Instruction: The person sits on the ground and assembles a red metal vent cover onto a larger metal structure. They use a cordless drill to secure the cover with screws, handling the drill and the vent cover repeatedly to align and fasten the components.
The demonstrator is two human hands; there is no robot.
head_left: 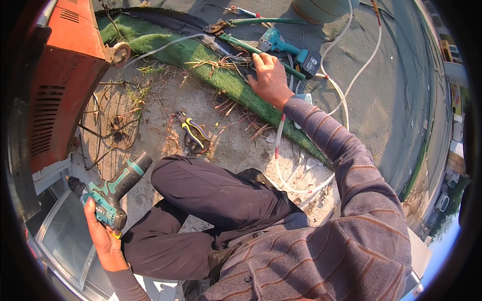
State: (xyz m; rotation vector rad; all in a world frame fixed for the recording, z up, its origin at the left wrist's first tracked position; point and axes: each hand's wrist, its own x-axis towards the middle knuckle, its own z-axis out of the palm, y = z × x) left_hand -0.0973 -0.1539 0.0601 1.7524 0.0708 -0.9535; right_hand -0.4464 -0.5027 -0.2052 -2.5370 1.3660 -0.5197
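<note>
A teal and black cordless drill (108, 203) rests in my left hand (104, 243), whose fingers close around its body. The drill's black chuck points left and its handle slants up toward my knee. My right hand (271, 80) reaches ahead with fingers curled beside the green-handled bolt cutter (240, 44). Something dark shows between its thumb and fingers, too hidden to name. Just beyond that hand lies a teal cordless impact driver (282, 46) with a black battery (310, 64). Yellow and dark pliers (193, 133) lie on the ground in front of my knees.
A red metal machine (65, 85) with vents and a small wheel (120, 54) stands at the left. Green artificial turf (201, 70) edges the dark ground mat (381, 105). A white hose (346, 103) loops on the right, below a grey-green cylinder (317, 10). Wires and dry twigs lie about.
</note>
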